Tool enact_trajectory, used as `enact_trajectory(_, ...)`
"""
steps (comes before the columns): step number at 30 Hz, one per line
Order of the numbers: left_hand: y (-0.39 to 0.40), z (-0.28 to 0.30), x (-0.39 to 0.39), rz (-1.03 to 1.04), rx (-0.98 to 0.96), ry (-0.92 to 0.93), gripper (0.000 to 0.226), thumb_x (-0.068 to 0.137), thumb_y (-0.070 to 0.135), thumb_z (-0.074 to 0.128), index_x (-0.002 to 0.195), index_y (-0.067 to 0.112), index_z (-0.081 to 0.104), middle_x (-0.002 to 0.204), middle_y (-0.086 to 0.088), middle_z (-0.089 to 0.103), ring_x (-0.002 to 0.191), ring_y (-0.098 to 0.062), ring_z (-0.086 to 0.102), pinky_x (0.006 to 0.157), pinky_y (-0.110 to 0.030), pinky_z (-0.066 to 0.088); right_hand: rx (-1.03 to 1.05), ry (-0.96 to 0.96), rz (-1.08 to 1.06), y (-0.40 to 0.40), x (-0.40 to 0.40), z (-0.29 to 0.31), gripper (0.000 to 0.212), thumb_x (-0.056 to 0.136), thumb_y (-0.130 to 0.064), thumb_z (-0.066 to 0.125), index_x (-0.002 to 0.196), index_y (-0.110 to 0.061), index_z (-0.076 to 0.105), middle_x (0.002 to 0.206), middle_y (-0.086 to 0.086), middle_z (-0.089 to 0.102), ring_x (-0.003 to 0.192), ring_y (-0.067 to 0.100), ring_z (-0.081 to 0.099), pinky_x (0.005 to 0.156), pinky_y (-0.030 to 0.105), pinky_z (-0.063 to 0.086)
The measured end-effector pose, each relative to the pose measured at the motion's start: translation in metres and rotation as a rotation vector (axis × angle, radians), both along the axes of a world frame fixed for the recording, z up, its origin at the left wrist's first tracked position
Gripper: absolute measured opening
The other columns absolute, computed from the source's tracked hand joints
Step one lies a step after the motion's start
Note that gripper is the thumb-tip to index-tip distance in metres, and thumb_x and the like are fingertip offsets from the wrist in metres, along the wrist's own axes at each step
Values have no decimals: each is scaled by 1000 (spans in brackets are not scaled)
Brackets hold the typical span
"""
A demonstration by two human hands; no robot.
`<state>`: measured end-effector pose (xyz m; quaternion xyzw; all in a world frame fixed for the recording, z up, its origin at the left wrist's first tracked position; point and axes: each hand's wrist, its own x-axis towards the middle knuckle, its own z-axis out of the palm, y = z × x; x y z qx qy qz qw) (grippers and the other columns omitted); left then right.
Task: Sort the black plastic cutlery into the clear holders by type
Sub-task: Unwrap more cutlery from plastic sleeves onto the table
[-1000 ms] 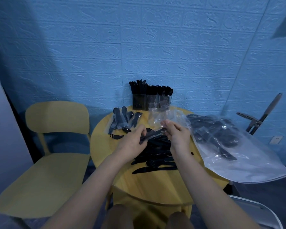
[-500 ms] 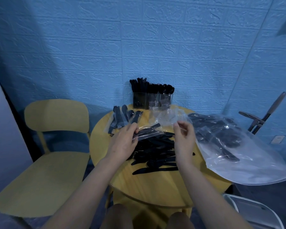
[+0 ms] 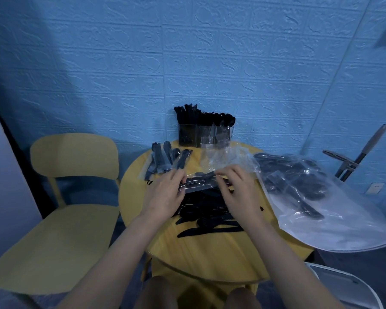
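Observation:
Over the round yellow table [image 3: 210, 259], my left hand [image 3: 165, 195] and my right hand [image 3: 236, 188] pinch the two ends of a clear wrapped packet of black cutlery [image 3: 198, 181]. Below it lies a loose pile of black cutlery [image 3: 205, 212], with a black knife [image 3: 210, 231] at its near edge. The clear holders [image 3: 204, 136] stand at the table's far edge against the wall, full of upright black cutlery. More wrapped packets [image 3: 165, 161] lie at the far left of the table.
A large clear plastic bag [image 3: 321, 197] with black cutlery inside spreads over the table's right side and hangs past the edge. Empty clear wrappers [image 3: 223, 157] lie before the holders. A yellow chair [image 3: 60, 210] stands left; a white chair [image 3: 348, 286] is at bottom right.
My right hand, apart from the packet half a second ago, has come back left and taken its right end. My left hand still holds the left end; the packet sits slightly lower.

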<state>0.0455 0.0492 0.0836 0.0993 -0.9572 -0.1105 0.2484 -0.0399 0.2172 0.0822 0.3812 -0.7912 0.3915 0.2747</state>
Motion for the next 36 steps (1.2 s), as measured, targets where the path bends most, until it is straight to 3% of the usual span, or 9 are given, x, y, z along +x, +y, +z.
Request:
enact_trajectory(4,2,-1,-2,-4,-20,2,13,91,18,55,95,23,42,100,6,54,80,-13,47,64,-27,40,194,253,77,0,-4,-7,24,93,-24,50,107,-16,68,103,-7,65,90,13,52,78,21,39)
enact_trajectory(6,3,-1,-2,-12,-25,-3,14,92,20,54,94,23,41,99,7,52,81,-12,45,66,-27,41,260,251,56,0,-6,-10,22,93,-26,53,108,-18,68,102,-8,66,90,12,52,77,24,44)
enact_trajectory(8,3,0,-2,-15,-16,-3,15,92,21,54,93,25,39,98,9,50,83,-13,47,67,-28,43,197,22,-14,-2,-5,-8,22,92,-29,59,109,-17,66,101,-7,64,89,10,53,77,25,46)
enact_trajectory(12,4,-1,0,-20,0,0,15,92,23,54,94,26,40,99,10,51,87,-12,48,68,-28,45,-72,-519,-39,-2,-7,-1,23,90,-34,61,108,-21,60,99,-11,58,83,-1,52,66,8,39)
enact_trajectory(16,4,0,-2,-71,-31,-9,14,92,28,55,97,25,43,102,11,51,87,-8,44,68,-23,36,-93,-746,110,-2,-13,3,14,89,-30,63,101,-21,66,89,-12,64,81,0,57,62,6,40)
enact_trajectory(22,1,0,-6,-170,-35,-74,26,88,47,59,98,28,43,104,16,46,90,-5,43,72,-22,31,-167,-1011,270,2,-16,-2,11,89,-17,64,98,-16,69,70,-7,62,58,1,53,55,13,42)
enact_trajectory(28,-16,-3,-2,-20,409,72,38,94,39,51,127,22,49,122,7,55,114,-11,51,95,-33,45,-458,-1129,283,9,-18,-9,8,87,-9,64,92,-10,69,71,-2,67,68,7,62,65,17,50)
enact_trajectory(32,-24,-8,3,-43,1085,55,25,94,17,56,118,11,58,114,-8,64,97,-14,62,77,-22,55,-536,-1171,298,13,-18,-15,8,87,-9,64,93,-6,68,75,3,67,70,11,63,66,18,51)
enact_trajectory(36,-27,-9,6,-52,1340,120,18,91,8,58,108,6,65,105,-12,68,88,-15,67,72,-18,57,-497,-1193,325,13,-15,-17,9,89,-13,63,95,-8,68,79,4,68,72,11,64,66,19,51)
